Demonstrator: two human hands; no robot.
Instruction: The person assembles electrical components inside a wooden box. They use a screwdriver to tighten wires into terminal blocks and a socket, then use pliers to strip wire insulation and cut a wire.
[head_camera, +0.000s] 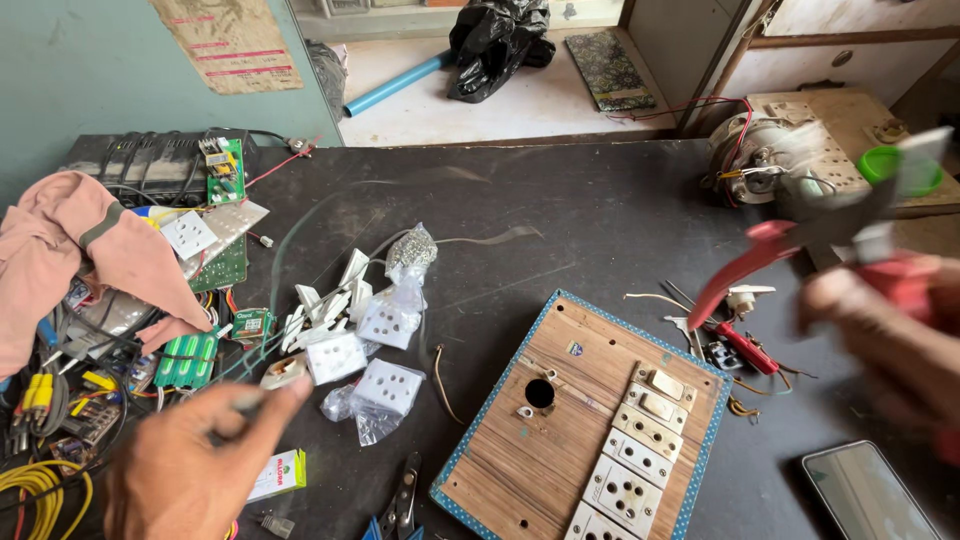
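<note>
Now the right hand (885, 335) is gripping red-handled pliers (800, 245) above the wooden switch board (530, 440); the left hand (195, 465) is pinching something thin.

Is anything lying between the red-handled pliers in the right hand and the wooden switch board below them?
Nothing visible does. The right hand holds the red-handled pliers in the air, up and right of the wooden switch board; only bare dark tabletop and loose wires lie nearby.

bare dark table (600, 215) centre is passable; sockets (362, 350) clutter left, wooden switchboard (560, 420) blocks front
</note>
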